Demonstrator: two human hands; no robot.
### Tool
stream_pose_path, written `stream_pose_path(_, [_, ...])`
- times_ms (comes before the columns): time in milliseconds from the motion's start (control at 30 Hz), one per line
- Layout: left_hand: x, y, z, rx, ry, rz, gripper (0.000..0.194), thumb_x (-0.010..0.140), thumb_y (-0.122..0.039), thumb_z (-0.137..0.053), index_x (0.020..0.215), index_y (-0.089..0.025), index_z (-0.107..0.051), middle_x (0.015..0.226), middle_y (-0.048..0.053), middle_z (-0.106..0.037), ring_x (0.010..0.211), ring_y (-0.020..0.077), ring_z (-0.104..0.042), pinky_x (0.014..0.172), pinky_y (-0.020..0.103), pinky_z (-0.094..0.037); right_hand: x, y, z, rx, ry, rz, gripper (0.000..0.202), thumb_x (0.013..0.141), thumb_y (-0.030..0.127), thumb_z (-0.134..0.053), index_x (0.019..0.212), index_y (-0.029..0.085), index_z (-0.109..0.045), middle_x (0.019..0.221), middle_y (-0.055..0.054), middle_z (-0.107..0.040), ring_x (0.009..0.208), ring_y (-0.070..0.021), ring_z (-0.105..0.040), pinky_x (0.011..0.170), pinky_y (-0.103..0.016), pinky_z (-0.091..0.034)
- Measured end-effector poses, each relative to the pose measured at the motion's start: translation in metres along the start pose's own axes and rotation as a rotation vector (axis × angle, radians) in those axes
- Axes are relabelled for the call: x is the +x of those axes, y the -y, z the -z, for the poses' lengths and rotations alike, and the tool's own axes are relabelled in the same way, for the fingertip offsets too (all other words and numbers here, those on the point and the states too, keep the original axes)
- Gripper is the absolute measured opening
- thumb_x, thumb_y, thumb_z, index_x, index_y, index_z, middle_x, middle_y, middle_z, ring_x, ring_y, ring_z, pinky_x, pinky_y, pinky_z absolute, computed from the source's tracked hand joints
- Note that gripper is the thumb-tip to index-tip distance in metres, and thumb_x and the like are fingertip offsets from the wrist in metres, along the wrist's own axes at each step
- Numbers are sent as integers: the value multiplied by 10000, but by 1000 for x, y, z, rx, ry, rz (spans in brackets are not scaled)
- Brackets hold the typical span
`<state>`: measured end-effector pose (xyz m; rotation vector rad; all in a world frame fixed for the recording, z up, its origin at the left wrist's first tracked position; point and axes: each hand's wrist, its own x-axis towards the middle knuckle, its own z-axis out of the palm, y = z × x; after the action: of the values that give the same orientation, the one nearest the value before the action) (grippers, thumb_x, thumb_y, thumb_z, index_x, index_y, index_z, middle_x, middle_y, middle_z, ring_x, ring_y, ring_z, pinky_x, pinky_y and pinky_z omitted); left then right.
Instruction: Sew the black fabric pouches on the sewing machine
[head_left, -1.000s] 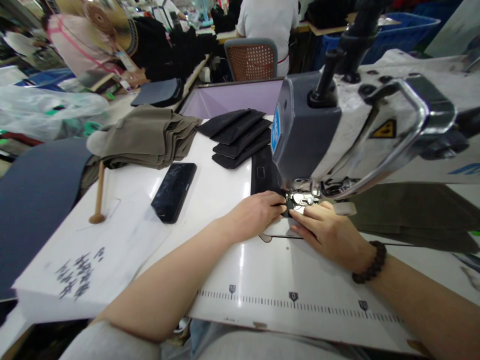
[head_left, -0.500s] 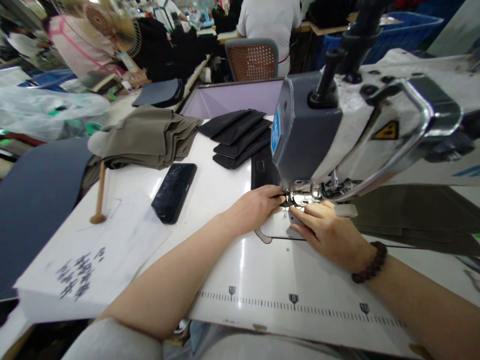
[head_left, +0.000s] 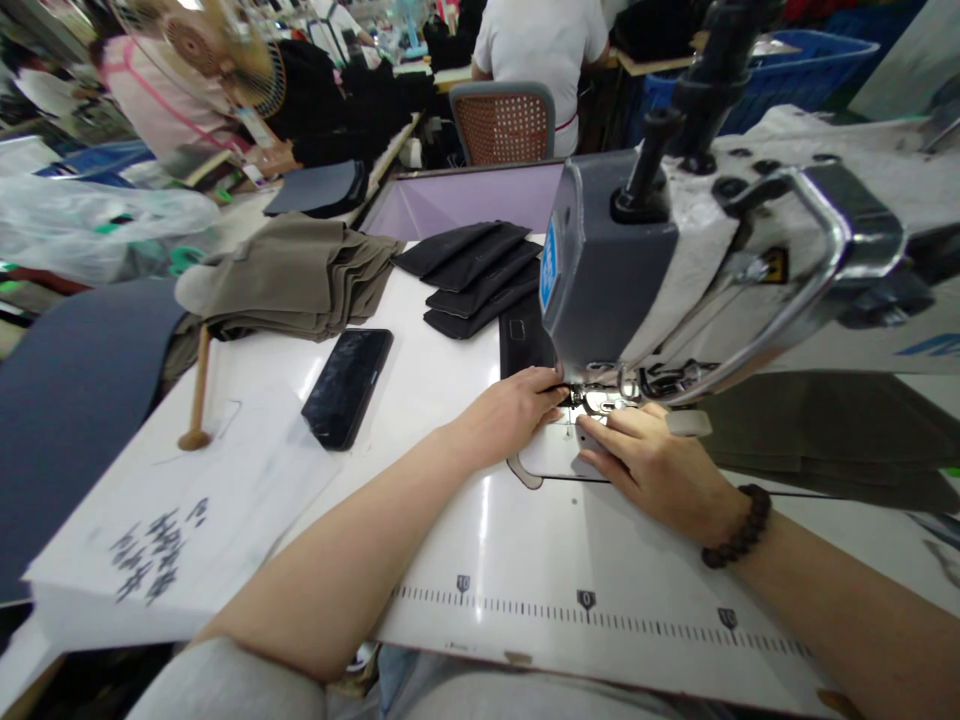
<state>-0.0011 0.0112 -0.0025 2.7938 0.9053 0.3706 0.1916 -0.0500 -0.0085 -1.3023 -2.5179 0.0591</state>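
Note:
Under the head of the sewing machine (head_left: 611, 260), both hands rest close to the needle area. My left hand (head_left: 514, 418) is left of the presser foot, its fingers closed on the edge of a black fabric piece (head_left: 525, 342) that lies flat on the white table. My right hand (head_left: 652, 460), with a dark bead bracelet (head_left: 739, 528) at the wrist, lies just right of the needle on the metal plate, fingers spread and fingertips by the presser foot. Behind my left hand several black folded pieces (head_left: 476, 270) are fanned out.
A phone (head_left: 349, 388), a stack of olive fabric (head_left: 285, 275), a wooden stick (head_left: 199, 395) and a paper with writing (head_left: 247, 490) are to the left. More olive fabric (head_left: 832, 430) lies right. A person in white (head_left: 536, 50) sits beyond the table.
The take-up parts on the machine's side have shifted, partly covering the yellow warning label. Both hands stay in nearly the same place.

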Motion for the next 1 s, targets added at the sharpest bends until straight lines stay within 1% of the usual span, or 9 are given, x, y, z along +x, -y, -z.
stream_pose_path(333, [2, -2, -3, 46, -21, 39, 219, 866, -206, -454, 1030, -120, -570, 1003, 67, -583, 972, 182, -541, 854, 307, -453, -1, -1, -2, 14, 10, 0, 301, 858, 343, -432, 1030, 151, -589, 771, -61, -582, 726, -170, -492, 724, -306, -356])
stream_pose_path(433, [2, -7, 2, 102, -16, 44, 224, 873, -218, -449, 1029, -110, -569, 1028, 74, -575, 974, 184, -532, 881, 310, -421, 0, -1, -1, 14, 20, -2, 291, 856, 339, -439, 1023, 154, -588, 769, -58, -575, 717, -169, -484, 714, -301, -357])
stream_pose_path(500, [-1, -15, 10, 173, 53, 62, 226, 872, -254, -457, 970, -102, -592, 972, 81, -587, 917, 193, -545, 864, 331, -417, 0, -1, 1, 10, 12, 10, 282, 854, 333, -443, 1007, 150, -593, 759, -56, -573, 708, -167, -484, 705, -298, -361])
stream_pose_path(567, [-6, -28, 20, 237, 174, 72, 249, 866, -296, -464, 881, -99, -615, 860, 83, -594, 824, 203, -554, 772, 333, -440, -1, -1, 3, 1, -14, 33, 278, 856, 328, -436, 990, 145, -598, 746, -56, -576, 700, -166, -491, 685, -291, -368])
stream_pose_path(633, [-13, -40, 28, 266, 278, 51, 266, 862, -312, -465, 828, -100, -622, 788, 83, -582, 756, 205, -547, 659, 314, -443, -2, -1, 4, -7, -41, 69, 286, 865, 318, -419, 989, 133, -598, 744, -60, -583, 693, -163, -502, 665, -286, -373])
stream_pose_path(700, [-21, -51, 31, 262, 302, 21, 267, 860, -320, -465, 827, -105, -619, 802, 86, -578, 736, 199, -535, 610, 299, -435, -3, -2, 4, -2, -56, 109, 302, 875, 309, -401, 999, 113, -595, 753, -68, -589, 694, -160, -515, 669, -289, -378])
stream_pose_path(800, [-30, -59, 30, 244, 269, -52, 251, 856, -315, -474, 846, -106, -613, 877, 92, -582, 753, 187, -520, 659, 296, -445, -5, -3, 4, 24, -60, 161, 302, 880, 292, -402, 984, 89, -599, 740, -68, -587, 697, -151, -525, 682, -292, -381])
stream_pose_path(900, [-36, -62, 28, 218, 267, -119, 190, 860, -227, -462, 861, -99, -602, 948, 103, -582, 791, 181, -519, 708, 293, -457, -7, -2, 6, 31, -70, 220, 274, 879, 269, -414, 947, 98, -617, 680, -43, -568, 634, -127, -499, 634, -279, -368])
stream_pose_path(1000, [-40, -62, 26, 171, 280, -121, 177, 851, -141, -424, 917, -81, -577, 1016, 118, -569, 873, 188, -525, 731, 284, -470, -9, 2, 10, 40, -85, 302, 267, 882, 269, -412, 892, 124, -636, 611, -15, -533, 565, -109, -444, 580, -267, -343])
